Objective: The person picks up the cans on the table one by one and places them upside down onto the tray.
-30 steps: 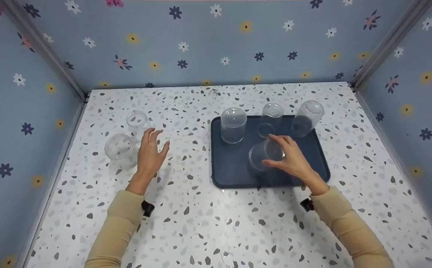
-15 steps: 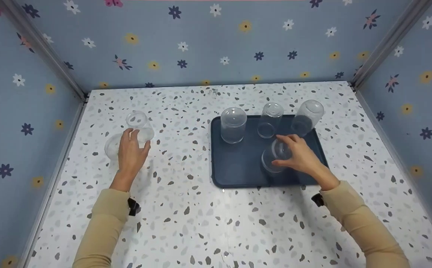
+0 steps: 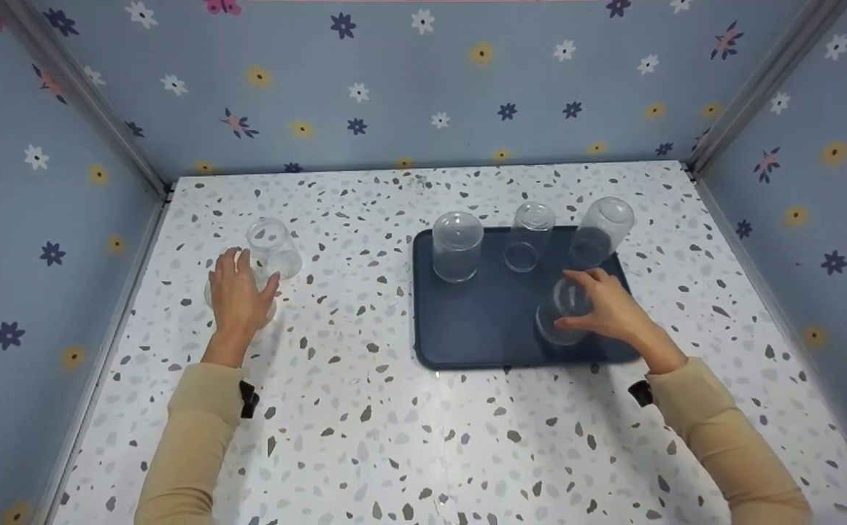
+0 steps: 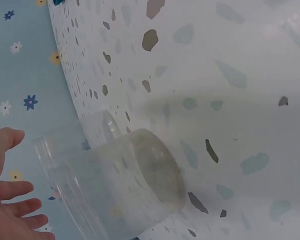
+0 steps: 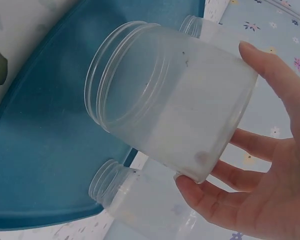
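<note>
My right hand [image 3: 610,312] grips a clear wide-mouthed jar [image 3: 559,319] by its base end, mouth down over the right part of the dark blue tray [image 3: 467,337]. In the right wrist view, thumb and fingers hold the jar [image 5: 175,100] from both sides; whether its rim touches the tray, I cannot tell. My left hand [image 3: 237,297], fingers spread, is above a clear jar that it mostly hides in the head view. The left wrist view shows this jar [image 4: 125,185] standing mouth up, with a gap to the fingers. Another clear jar [image 3: 275,249] stands just behind it.
Along the tray's back edge stand three upturned clear jars: one at left [image 3: 457,248], a slimmer one in the middle [image 3: 530,237] and one at right [image 3: 602,232]. Flower-patterned walls [image 3: 423,65] enclose the speckled table [image 3: 365,452] at the back and sides.
The right hand has carried its jar rightward across the tray. My left hand has moved left, from beside the near jar to above it.
</note>
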Motion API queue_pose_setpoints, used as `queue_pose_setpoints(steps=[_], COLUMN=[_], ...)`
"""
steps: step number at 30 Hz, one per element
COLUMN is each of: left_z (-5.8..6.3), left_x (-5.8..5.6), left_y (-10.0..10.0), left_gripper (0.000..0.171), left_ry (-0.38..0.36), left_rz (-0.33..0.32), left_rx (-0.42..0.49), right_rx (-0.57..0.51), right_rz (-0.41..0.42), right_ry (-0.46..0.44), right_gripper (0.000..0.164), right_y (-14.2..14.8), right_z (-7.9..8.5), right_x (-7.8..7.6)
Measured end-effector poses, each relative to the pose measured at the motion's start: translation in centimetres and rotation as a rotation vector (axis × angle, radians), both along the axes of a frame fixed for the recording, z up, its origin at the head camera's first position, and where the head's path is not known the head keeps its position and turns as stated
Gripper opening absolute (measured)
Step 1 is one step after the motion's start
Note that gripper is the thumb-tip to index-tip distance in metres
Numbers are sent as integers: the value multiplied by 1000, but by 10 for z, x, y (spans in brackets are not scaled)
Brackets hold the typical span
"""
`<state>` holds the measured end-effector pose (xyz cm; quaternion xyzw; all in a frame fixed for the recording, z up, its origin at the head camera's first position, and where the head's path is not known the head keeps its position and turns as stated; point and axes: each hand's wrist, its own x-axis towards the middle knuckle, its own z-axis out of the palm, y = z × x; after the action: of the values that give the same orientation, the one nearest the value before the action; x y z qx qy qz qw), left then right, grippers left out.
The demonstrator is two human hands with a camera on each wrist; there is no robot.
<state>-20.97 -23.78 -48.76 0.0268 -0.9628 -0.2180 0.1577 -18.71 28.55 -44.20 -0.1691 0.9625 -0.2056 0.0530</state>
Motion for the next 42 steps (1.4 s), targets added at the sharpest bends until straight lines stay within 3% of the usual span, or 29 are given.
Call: queue_pose_setpoints(steps=[8, 21, 29, 42], left_z=[0, -1, 3, 4], left_x=[-2, -5, -7, -6], left_y=[-13, -28, -33, -37], left_gripper=[74, 96, 105, 109], left_ry=[-157, -296, -386, -418], left_rz=[47, 95, 122, 104], left_rx=[-18, -22, 29, 82], right_rx=[-8, 44, 50, 68], right_rz=[-12, -88, -110, -138], right_ry=[-14, -101, -109, -137], right_gripper=[83, 87, 87, 89], right_y=[14, 36, 46, 57], right_z=[0, 3, 1, -3], right_x=[-1, -1, -3, -5])
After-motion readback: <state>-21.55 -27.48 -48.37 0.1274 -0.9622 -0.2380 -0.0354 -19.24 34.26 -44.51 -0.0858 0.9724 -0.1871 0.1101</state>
